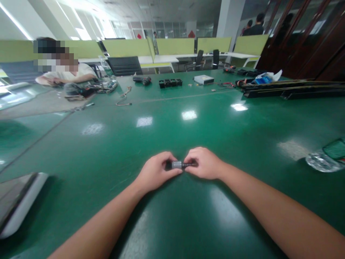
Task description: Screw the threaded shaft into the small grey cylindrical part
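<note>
And here we are, right in the middle of the green worktop (205, 126): a small, dark cylindrical piece with a smooth-looking grey band (176, 164) sits between the two grips, its long axis running side to side, almost level, straight from one to the other. The left grip (155, 172) has the thicker end, thumb on the near side and fingers curled over the far side; the right grip (204, 163) is pinched around the slimmer, dark, stepped end. So both are closed on the same piece, neither one nearer than the other, fingertips facing across a narrow gap where the band shows. Whether it touches the surface below, I can't tell; nor whether it's plastic or metal. The worktop has a glossy skin, throwing back bright patches of light. Over on the right lies a crinkled, transparent, shiny object (320, 162); on the near left, a flat slab with a rounded pale edge (32, 201). Farther off, a row of black, blocky parts (170, 83), a boxy silver-grey unit (204, 79) and a thin, bent cable (124, 104), all well apart from the grips.
</note>
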Action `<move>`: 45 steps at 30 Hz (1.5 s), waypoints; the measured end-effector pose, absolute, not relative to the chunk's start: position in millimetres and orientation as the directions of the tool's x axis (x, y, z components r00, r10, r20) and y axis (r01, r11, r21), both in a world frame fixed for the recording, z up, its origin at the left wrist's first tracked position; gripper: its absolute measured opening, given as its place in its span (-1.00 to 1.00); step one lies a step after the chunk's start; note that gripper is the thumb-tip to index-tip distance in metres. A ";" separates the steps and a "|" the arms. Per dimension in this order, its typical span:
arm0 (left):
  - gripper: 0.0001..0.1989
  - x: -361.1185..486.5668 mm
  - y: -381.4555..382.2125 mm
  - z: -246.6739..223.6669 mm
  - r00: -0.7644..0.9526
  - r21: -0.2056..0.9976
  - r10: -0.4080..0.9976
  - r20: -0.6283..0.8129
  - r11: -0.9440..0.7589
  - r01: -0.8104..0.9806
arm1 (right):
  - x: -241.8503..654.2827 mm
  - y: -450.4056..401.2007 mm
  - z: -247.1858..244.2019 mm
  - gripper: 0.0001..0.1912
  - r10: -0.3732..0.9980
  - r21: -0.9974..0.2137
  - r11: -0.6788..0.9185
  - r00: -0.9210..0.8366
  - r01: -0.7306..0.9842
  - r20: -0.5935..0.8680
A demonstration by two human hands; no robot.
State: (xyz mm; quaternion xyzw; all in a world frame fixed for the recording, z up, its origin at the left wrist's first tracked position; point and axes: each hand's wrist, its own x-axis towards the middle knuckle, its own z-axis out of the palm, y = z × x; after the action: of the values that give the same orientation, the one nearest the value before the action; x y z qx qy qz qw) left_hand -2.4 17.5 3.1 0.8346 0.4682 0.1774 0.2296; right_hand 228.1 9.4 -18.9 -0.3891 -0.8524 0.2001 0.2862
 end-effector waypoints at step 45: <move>-0.71 -3.7 18.5 3.2 0.498 0.556 0.865 0.064 -0.445 0.702 | 236.7 4.9 -13.0 -0.92 0.817 -0.557 0.567 -0.502 0.606 0.286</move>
State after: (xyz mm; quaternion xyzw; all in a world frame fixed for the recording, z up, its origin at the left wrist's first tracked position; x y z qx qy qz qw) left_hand -3.7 18.5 3.2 0.8323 0.4706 0.1724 0.2367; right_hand 236.7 4.9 -13.0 -0.4215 -0.8439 0.1966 0.2674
